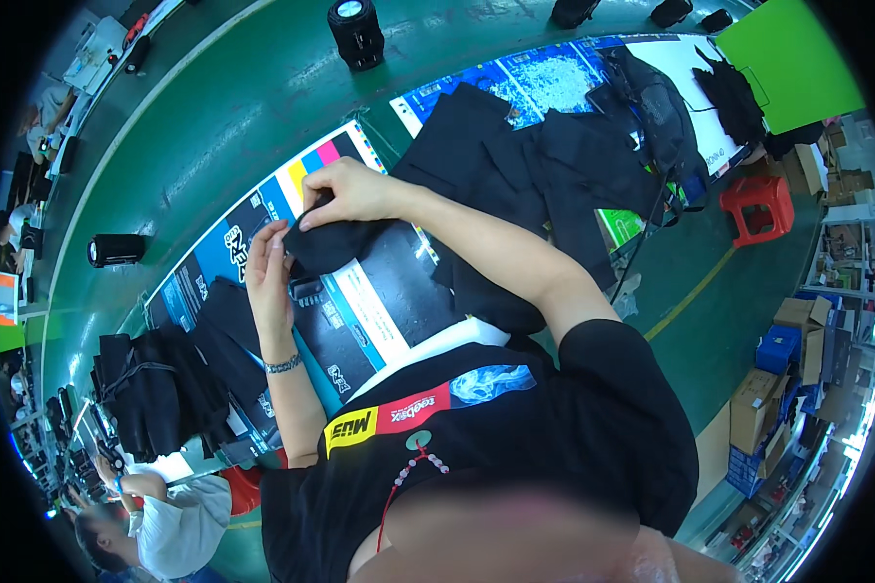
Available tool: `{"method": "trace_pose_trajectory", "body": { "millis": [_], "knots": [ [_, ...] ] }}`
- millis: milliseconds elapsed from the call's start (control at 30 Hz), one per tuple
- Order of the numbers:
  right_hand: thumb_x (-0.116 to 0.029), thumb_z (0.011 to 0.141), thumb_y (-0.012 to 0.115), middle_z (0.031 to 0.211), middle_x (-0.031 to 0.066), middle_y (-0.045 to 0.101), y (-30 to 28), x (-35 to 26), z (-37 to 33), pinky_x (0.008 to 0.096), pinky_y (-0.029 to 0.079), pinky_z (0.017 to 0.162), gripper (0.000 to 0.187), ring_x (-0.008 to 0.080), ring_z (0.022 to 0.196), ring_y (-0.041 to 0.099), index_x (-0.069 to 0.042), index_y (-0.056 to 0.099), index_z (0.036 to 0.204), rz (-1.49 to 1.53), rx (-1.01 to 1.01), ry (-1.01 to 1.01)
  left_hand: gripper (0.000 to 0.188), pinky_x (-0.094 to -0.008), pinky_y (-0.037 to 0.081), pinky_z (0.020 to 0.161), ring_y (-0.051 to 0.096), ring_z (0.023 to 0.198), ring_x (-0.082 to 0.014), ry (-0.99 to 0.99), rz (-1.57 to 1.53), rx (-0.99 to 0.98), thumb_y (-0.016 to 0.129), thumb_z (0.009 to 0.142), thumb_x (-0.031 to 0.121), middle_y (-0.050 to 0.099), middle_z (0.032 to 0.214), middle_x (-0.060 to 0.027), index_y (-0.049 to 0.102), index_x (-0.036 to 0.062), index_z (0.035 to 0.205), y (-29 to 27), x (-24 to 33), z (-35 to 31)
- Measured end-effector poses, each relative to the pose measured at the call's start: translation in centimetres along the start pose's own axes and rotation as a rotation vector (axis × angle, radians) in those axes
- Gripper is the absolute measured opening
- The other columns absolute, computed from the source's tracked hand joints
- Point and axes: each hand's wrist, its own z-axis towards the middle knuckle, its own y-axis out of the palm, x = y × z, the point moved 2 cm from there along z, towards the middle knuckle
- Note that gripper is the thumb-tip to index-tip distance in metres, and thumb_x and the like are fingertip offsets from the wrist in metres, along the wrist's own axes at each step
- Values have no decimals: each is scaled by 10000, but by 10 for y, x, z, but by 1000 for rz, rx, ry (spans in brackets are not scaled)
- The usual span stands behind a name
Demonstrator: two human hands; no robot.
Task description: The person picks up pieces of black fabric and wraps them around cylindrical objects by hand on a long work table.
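Observation:
A small piece of black cloth [332,251], folded or pouch-like, is held up over the printed table covering. My right hand [345,192] pinches its upper edge between thumb and curled fingers. At its left edge my left hand [267,277] grips the cloth with fingertips and thumb, palm turned toward it. Just right of the hands lies a loose pile of flat black cloth pieces [476,160]. More black cloth [228,325] rests on the table left of my left forearm. What the held piece is exactly, I cannot make out.
A stack of black cloth [151,389] hangs at the table's left end, near a seated person [175,525]. Black cylindrical objects [357,34] stand on the green floor beyond. A black mesh bag [656,112] lies far right, near a red stool [756,211] and cardboard boxes [756,403].

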Motion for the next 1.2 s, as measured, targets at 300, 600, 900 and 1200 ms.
{"method": "trace_pose_trajectory", "body": {
  "millis": [300, 600, 900, 1200],
  "knots": [
    [-173, 690, 764, 838, 126, 580, 30, -9, 15, 382, 443, 731, 316, 304, 824, 576, -24, 517, 816, -206, 124, -333, 191, -216, 388, 853, 511, 944, -77, 37, -88, -25, 529, 968, 130, 572, 1019, -12, 575, 3, 1102, -15, -10, 3],
    [-202, 753, 722, 893, 134, 541, 24, -21, -3, 399, 428, 810, 279, 314, 907, 539, -21, 536, 856, -282, 231, -416, 264, -265, 391, 973, 539, 1095, -128, -15, -295, -144, 542, 933, 51, 577, 1181, -76, 552, -16, 1189, -18, -20, 5],
    [-179, 777, 705, 795, 110, 566, 42, -13, -18, 378, 456, 716, 221, 283, 815, 565, -31, 544, 751, -329, 355, -481, 163, -245, 446, 854, 541, 966, -107, 171, 107, -4, 491, 925, -21, 582, 1029, -52, 562, -44, 1070, 2, -26, -1],
    [-40, 701, 684, 819, 129, 558, 45, 1, -10, 384, 464, 654, 187, 325, 780, 586, -26, 539, 818, -258, 430, -276, 177, -343, 474, 796, 598, 904, -258, 691, 704, 399, 540, 767, -146, 603, 969, -138, 580, -25, 891, 14, 11, -7]
  ]
}}
